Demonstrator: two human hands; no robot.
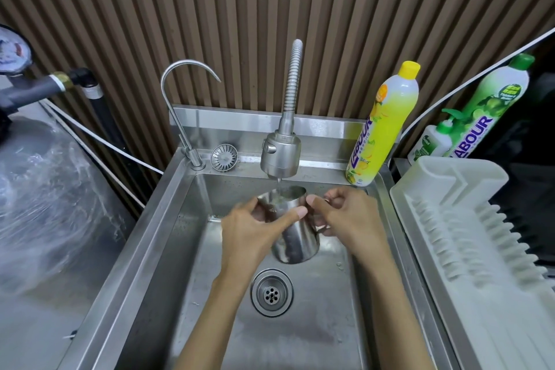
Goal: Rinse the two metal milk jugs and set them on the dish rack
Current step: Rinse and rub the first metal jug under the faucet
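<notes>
Rinsing step: milk jug (295, 234) held over sink (168, 219) under spray faucet (280, 156), thin stream entering. Left hand (252, 228) gripping body, right hand (345, 216) at handle. Next: empty, transfer to dish rack (450, 219).

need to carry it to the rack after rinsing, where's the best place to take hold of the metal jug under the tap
Take the milk jug by its handle, coming from the right, where the right hand already has it. The handle faces that side, towards the dish rack, and the wet, smooth, tapering body offers a poorer grip.
</notes>
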